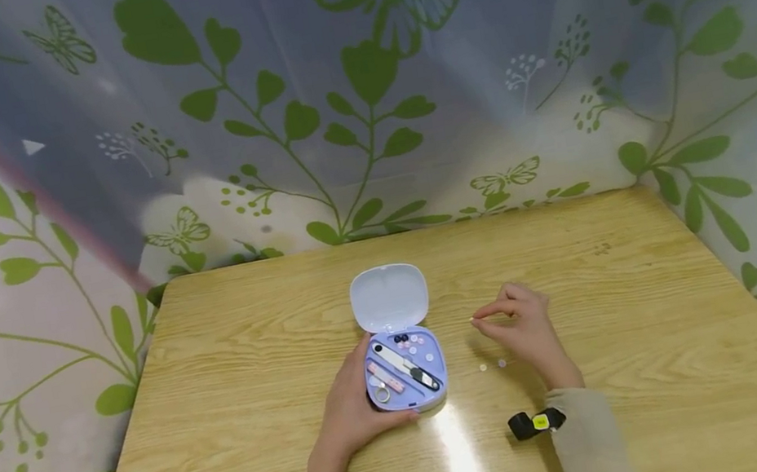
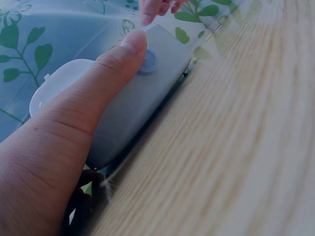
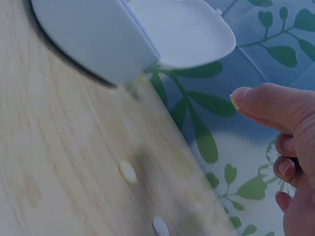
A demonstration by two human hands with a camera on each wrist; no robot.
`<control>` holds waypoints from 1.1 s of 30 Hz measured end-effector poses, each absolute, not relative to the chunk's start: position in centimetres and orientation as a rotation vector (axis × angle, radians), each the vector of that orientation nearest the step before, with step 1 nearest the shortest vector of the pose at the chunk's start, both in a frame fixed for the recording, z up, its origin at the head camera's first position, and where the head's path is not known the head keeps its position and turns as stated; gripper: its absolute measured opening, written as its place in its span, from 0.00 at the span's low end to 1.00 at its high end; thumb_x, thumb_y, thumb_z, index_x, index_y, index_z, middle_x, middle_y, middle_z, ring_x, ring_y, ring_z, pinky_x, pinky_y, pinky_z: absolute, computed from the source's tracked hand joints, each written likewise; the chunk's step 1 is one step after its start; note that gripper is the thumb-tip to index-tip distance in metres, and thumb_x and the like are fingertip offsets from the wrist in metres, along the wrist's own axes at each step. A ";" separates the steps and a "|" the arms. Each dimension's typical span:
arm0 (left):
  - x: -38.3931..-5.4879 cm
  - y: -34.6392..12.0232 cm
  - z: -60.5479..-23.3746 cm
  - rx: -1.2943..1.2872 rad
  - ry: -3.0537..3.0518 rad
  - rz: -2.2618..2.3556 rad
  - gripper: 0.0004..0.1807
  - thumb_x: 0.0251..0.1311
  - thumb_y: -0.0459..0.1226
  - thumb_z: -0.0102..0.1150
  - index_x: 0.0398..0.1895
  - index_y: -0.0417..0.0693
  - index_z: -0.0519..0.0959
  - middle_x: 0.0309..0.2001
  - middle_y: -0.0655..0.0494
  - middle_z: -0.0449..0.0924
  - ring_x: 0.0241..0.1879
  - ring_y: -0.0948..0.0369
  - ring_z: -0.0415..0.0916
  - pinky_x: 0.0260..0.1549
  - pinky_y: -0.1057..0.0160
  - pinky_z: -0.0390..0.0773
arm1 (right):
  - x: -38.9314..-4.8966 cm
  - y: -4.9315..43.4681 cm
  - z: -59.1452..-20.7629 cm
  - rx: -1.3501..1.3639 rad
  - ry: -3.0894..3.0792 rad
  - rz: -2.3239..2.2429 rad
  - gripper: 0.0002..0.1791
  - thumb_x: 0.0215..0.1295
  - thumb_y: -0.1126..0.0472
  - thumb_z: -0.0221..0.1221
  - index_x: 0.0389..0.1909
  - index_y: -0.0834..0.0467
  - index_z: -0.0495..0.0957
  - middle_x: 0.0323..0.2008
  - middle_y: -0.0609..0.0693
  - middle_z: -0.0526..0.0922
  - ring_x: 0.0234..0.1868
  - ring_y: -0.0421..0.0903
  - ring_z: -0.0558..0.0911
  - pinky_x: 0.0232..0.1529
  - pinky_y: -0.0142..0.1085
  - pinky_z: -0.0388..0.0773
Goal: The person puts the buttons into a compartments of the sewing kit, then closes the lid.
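A lavender sewing box point(image 1: 441, 383) stands on the table with its white lid point(image 1: 389, 298) raised. My left hand point(image 1: 350, 405) holds the box from its left side; in the left wrist view the thumb point(image 2: 110, 69) presses on its front wall beside a round blue catch point(image 2: 148, 62). Inside lie a long white-and-black tool point(image 1: 399, 363), a pink-and-white strip point(image 1: 388, 379), a ring-shaped piece point(image 1: 382, 393) and several small buttons point(image 1: 430, 357). To the right of the box, my right hand point(image 1: 525, 328) pinches a small yellowish button point(image 3: 234, 102) between thumb and forefinger, above the table.
Two small buttons lie on the wooden table point(image 1: 252, 330), a yellowish one point(image 1: 483, 367) and a pale one point(image 1: 502, 363), just below the right hand. A leaf-patterned curtain point(image 1: 304, 140) hangs along the table's back edge and both sides.
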State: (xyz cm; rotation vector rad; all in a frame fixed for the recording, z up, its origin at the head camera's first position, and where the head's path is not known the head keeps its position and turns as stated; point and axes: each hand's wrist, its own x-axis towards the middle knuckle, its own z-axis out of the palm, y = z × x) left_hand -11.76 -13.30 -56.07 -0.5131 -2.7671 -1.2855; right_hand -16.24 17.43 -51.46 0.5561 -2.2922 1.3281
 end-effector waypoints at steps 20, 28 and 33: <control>-11.8 -13.4 -56.2 -0.529 -2.769 -1.279 0.76 0.27 0.68 0.78 0.80 0.59 0.44 0.74 0.57 0.59 0.70 0.56 0.59 0.68 0.49 0.61 | -16.6 12.7 -52.5 0.640 -2.374 1.347 0.07 0.45 0.67 0.76 0.25 0.54 0.89 0.21 0.55 0.69 0.30 0.42 0.64 0.45 0.46 0.49; -11.9 -13.3 -56.2 -0.526 -2.779 -1.278 0.76 0.27 0.68 0.78 0.81 0.59 0.44 0.74 0.57 0.58 0.70 0.56 0.59 0.68 0.49 0.61 | -16.3 12.2 -53.3 0.648 -2.407 1.328 0.07 0.45 0.65 0.77 0.25 0.52 0.89 0.22 0.52 0.69 0.30 0.40 0.64 0.46 0.45 0.51; -11.9 -13.2 -56.1 -0.533 -2.773 -1.273 0.75 0.28 0.68 0.77 0.81 0.58 0.44 0.74 0.56 0.59 0.70 0.55 0.59 0.68 0.49 0.62 | -16.3 11.9 -53.4 0.663 -2.424 1.316 0.06 0.46 0.64 0.76 0.25 0.52 0.89 0.22 0.53 0.70 0.31 0.40 0.65 0.48 0.47 0.51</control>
